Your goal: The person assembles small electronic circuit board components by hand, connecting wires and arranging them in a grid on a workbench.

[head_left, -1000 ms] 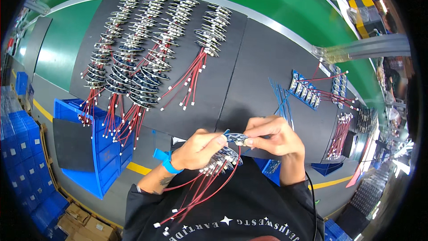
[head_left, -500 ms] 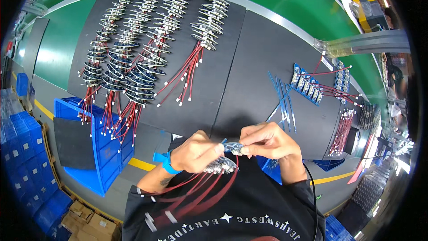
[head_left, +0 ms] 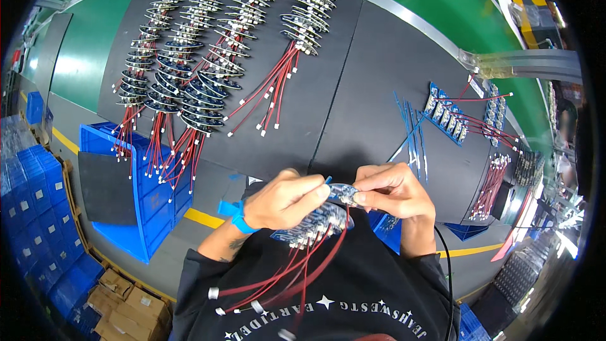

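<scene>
Between my two hands is a small curved blue circuit board [head_left: 343, 194], gripped at its left end by the fingers of my left hand [head_left: 287, 201]. The thumb and fingers of my right hand [head_left: 399, 194] pinch its right end. Under my left hand hangs a panel of joined circuit boards [head_left: 314, 226] with white connectors, and that hand seems to hold it too. Red wires [head_left: 278, 283] with white plugs dangle from it in front of my shirt. A blue band [head_left: 234, 216] is round my left wrist.
Rows of overlapping wired boards [head_left: 211, 82] cover the black mat's left side; a shorter row [head_left: 309, 22] lies beside them. To the right are thin blue strips [head_left: 413, 132], board panels [head_left: 447, 115] and a red wire bundle [head_left: 491, 186]. A blue crate [head_left: 148, 208] stands below the mat's left edge.
Both hands have shifted slightly right with the board between them. More of the panel under my left hand shows, and the dangling wires have swung. The bench view has moved a little.
</scene>
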Demonstrator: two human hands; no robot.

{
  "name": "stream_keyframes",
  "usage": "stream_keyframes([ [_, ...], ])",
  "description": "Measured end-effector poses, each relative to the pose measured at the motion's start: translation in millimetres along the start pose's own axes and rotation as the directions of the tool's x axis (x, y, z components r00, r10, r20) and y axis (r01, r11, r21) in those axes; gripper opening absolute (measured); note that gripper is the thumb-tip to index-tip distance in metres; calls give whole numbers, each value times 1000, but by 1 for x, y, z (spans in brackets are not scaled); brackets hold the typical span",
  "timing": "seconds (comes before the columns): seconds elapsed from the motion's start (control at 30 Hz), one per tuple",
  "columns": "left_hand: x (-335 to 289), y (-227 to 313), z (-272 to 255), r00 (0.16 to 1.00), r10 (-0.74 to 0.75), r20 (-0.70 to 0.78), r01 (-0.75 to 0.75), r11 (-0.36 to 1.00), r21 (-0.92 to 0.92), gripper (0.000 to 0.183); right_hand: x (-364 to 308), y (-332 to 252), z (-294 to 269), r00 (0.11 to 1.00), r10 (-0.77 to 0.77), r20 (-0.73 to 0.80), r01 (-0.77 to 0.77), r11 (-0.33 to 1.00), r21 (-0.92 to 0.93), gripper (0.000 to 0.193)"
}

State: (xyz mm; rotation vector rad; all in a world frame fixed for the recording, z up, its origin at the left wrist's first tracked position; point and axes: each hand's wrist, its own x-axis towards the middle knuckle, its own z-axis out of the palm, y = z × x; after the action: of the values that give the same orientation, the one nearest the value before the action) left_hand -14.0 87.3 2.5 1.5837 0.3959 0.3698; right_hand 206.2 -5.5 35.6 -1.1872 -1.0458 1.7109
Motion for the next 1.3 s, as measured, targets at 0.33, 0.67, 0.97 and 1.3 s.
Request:
stream_keyframes([
  [0.33, -23, -12, 1, 974, -214, -69, 74, 597, -799, 43, 8, 8, -18, 946, -258, -196, 183, 925, -333, 14],
  [0.67, -7, -16, -19, 980, 173, -100, -144, 958, 247, 15, 33, 17, -32, 674, -622, -399, -164, 400, -902, 42],
  [0.97, 1, -10, -15, 959, 204, -199, -191, 978, 83, 17, 35, 13, -15, 609, -653, -451, -167, 450, -877, 31],
  [1.3, 21, 28, 15, 972, -39, -232, 97, 964, 247, 13, 12, -13, 10, 928, -284, -240, 159, 887, -433, 28],
])
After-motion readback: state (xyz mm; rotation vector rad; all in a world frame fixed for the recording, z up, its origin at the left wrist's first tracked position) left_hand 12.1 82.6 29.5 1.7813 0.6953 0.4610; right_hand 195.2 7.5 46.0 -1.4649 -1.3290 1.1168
